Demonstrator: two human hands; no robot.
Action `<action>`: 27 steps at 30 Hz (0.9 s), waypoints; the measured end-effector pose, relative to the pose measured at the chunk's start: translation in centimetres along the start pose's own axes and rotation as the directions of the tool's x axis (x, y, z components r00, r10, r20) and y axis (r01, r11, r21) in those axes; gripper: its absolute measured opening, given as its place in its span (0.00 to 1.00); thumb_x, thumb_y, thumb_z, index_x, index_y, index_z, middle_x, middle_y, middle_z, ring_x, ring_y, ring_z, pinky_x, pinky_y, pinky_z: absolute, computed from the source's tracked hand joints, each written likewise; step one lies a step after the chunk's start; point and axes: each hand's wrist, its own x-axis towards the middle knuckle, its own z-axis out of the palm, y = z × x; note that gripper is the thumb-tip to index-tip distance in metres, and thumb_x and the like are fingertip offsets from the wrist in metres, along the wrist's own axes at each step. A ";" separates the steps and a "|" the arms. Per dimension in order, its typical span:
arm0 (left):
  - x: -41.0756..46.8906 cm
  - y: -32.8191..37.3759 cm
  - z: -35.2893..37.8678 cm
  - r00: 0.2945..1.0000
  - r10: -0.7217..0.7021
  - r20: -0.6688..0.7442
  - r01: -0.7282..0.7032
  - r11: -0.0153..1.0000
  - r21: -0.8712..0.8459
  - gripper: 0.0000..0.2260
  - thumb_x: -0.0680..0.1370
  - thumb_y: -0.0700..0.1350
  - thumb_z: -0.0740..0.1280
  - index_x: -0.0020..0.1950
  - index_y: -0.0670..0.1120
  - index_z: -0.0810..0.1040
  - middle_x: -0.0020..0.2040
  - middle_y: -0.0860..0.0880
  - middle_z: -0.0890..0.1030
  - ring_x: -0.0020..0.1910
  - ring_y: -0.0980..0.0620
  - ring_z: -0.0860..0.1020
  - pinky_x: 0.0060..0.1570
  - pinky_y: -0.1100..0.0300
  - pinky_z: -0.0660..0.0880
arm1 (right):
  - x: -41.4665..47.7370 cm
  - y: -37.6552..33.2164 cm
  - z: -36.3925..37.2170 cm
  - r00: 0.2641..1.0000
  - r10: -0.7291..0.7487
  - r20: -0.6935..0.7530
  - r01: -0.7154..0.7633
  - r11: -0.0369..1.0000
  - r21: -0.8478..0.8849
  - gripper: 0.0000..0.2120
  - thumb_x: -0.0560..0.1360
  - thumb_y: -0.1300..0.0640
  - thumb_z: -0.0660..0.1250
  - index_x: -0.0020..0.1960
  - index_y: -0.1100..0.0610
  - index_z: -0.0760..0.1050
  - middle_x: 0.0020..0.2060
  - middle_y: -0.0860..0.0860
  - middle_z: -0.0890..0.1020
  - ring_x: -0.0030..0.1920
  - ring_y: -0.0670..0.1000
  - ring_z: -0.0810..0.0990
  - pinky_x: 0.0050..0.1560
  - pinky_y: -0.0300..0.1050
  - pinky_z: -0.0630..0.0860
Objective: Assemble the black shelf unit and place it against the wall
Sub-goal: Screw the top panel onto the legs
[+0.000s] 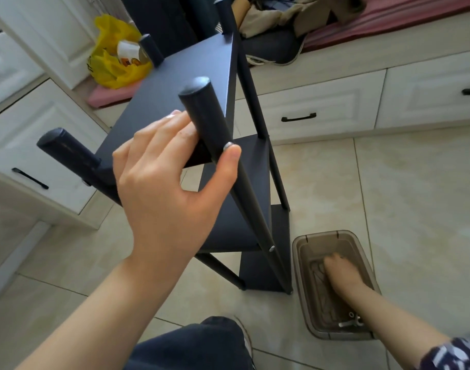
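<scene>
I'm watching the right hand (340, 273) reaching into one see-through brown plastic bin (300, 265), can't tell if it's holding anything. The left hand (161, 188) is gripping one of four round black posts (201, 110) on the matte black shelf unit (180, 76), which is standing on beige floor tiles (388, 182) by white drawers (321, 108).

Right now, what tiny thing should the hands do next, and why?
Probably the right hand should pick a small metal part out of the brown box and bring it up. It is down inside the box, while the left hand grips a post of the shelf unit, thumb by a silver bolt head. Whether it has caught anything is unclear.
</scene>
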 end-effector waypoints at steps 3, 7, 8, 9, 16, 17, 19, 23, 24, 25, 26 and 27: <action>0.2 0.2 -0.3 1.000 0.002 0.012 -0.002 1.000 0.010 0.19 0.81 0.57 0.64 0.59 0.44 0.84 0.59 0.50 0.84 0.63 0.47 0.79 0.62 0.39 0.72 | -0.8 -0.4 -0.8 0.996 0.080 -0.043 -0.068 0.970 0.232 0.13 0.81 0.64 0.54 0.40 0.54 0.70 0.47 0.55 0.79 0.47 0.54 0.79 0.45 0.43 0.73; 0.5 0.1 -0.7 0.998 -0.015 0.056 0.014 1.000 0.020 0.19 0.81 0.59 0.64 0.61 0.47 0.83 0.62 0.51 0.83 0.67 0.49 0.77 0.65 0.42 0.70 | -1.7 -1.2 -1.3 0.977 0.188 -0.098 -0.118 0.867 0.483 0.14 0.78 0.67 0.61 0.37 0.55 0.76 0.37 0.52 0.80 0.41 0.52 0.80 0.35 0.39 0.71; 0.5 0.1 -0.8 0.998 -0.021 0.066 0.020 1.000 0.024 0.20 0.80 0.59 0.64 0.62 0.48 0.83 0.63 0.52 0.83 0.67 0.50 0.77 0.67 0.44 0.69 | -1.9 -1.3 -1.5 0.976 0.197 -0.095 -0.118 0.842 0.527 0.11 0.78 0.66 0.63 0.41 0.57 0.80 0.39 0.52 0.81 0.43 0.52 0.82 0.39 0.40 0.73; 0.5 0.1 -0.9 0.997 -0.024 0.072 0.022 0.999 0.032 0.20 0.80 0.60 0.64 0.63 0.48 0.83 0.63 0.52 0.82 0.68 0.50 0.76 0.68 0.47 0.68 | -2.1 -1.5 -1.9 0.975 0.204 -0.087 -0.122 0.822 0.556 0.08 0.77 0.66 0.65 0.46 0.59 0.83 0.42 0.53 0.83 0.46 0.52 0.82 0.43 0.41 0.76; 0.8 0.2 -1.4 0.990 -0.083 0.115 0.083 0.997 0.006 0.25 0.77 0.65 0.60 0.64 0.52 0.83 0.64 0.54 0.82 0.69 0.51 0.75 0.68 0.49 0.66 | -5.2 -4.6 -8.4 0.959 0.223 -0.176 0.003 0.613 0.790 0.05 0.78 0.57 0.69 0.50 0.57 0.83 0.41 0.51 0.85 0.41 0.49 0.83 0.46 0.43 0.80; 0.8 0.2 -1.5 0.988 -0.091 0.125 0.091 0.996 0.005 0.26 0.77 0.66 0.60 0.65 0.53 0.82 0.64 0.54 0.82 0.70 0.51 0.75 0.68 0.50 0.66 | -5.5 -5.2 -9.5 0.959 0.227 -0.168 0.010 0.568 0.823 0.06 0.79 0.57 0.68 0.47 0.57 0.82 0.38 0.51 0.85 0.40 0.50 0.85 0.47 0.46 0.82; 0.9 0.0 -1.8 0.984 -0.105 0.143 0.105 0.994 0.003 0.27 0.76 0.67 0.58 0.65 0.53 0.82 0.65 0.54 0.81 0.70 0.51 0.74 0.68 0.50 0.64 | -6.1 -6.4 -12.0 0.963 0.236 -0.130 0.027 0.393 0.919 0.07 0.79 0.57 0.68 0.46 0.59 0.81 0.36 0.54 0.86 0.38 0.51 0.86 0.49 0.50 0.83; 1.1 -0.9 -2.4 0.977 -0.144 0.158 0.149 0.989 -0.020 0.28 0.76 0.68 0.56 0.66 0.54 0.81 0.66 0.55 0.80 0.71 0.51 0.73 0.69 0.50 0.63 | -7.7 -9.6 -17.9 0.959 0.241 -0.146 0.129 0.084 0.988 0.09 0.81 0.57 0.65 0.49 0.63 0.79 0.38 0.57 0.86 0.38 0.52 0.86 0.38 0.42 0.82; 1.2 -1.3 -2.7 0.975 -0.159 0.157 0.165 0.986 -0.030 0.28 0.76 0.68 0.56 0.66 0.55 0.81 0.67 0.56 0.80 0.72 0.52 0.72 0.69 0.50 0.63 | -8.4 -10.7 -19.3 0.957 0.231 -0.175 0.170 0.039 0.985 0.09 0.81 0.57 0.64 0.48 0.62 0.79 0.38 0.57 0.86 0.38 0.52 0.86 0.38 0.42 0.81; 1.3 -1.7 -2.9 0.972 -0.176 0.157 0.185 0.982 -0.044 0.28 0.76 0.68 0.57 0.66 0.55 0.81 0.67 0.56 0.80 0.72 0.52 0.72 0.70 0.50 0.64 | -8.9 -11.8 -20.7 0.953 0.218 -0.212 0.214 0.015 0.977 0.10 0.81 0.56 0.64 0.48 0.61 0.79 0.38 0.56 0.86 0.38 0.52 0.86 0.39 0.42 0.81; 1.4 -2.3 -3.1 0.969 -0.193 0.156 0.205 0.977 -0.060 0.27 0.76 0.67 0.58 0.67 0.55 0.81 0.67 0.56 0.80 0.72 0.52 0.72 0.71 0.49 0.65 | -9.6 -13.0 -21.9 0.948 0.197 -0.249 0.254 0.002 0.967 0.10 0.82 0.55 0.63 0.48 0.61 0.79 0.38 0.55 0.86 0.39 0.52 0.86 0.40 0.42 0.81; 1.5 -2.9 -3.4 0.965 -0.210 0.154 0.224 0.971 -0.082 0.25 0.77 0.66 0.60 0.67 0.55 0.81 0.66 0.56 0.80 0.72 0.52 0.72 0.72 0.47 0.66 | -10.0 -14.1 -22.9 0.942 0.176 -0.287 0.291 0.005 0.957 0.10 0.82 0.55 0.63 0.48 0.60 0.79 0.38 0.55 0.87 0.40 0.51 0.86 0.42 0.43 0.81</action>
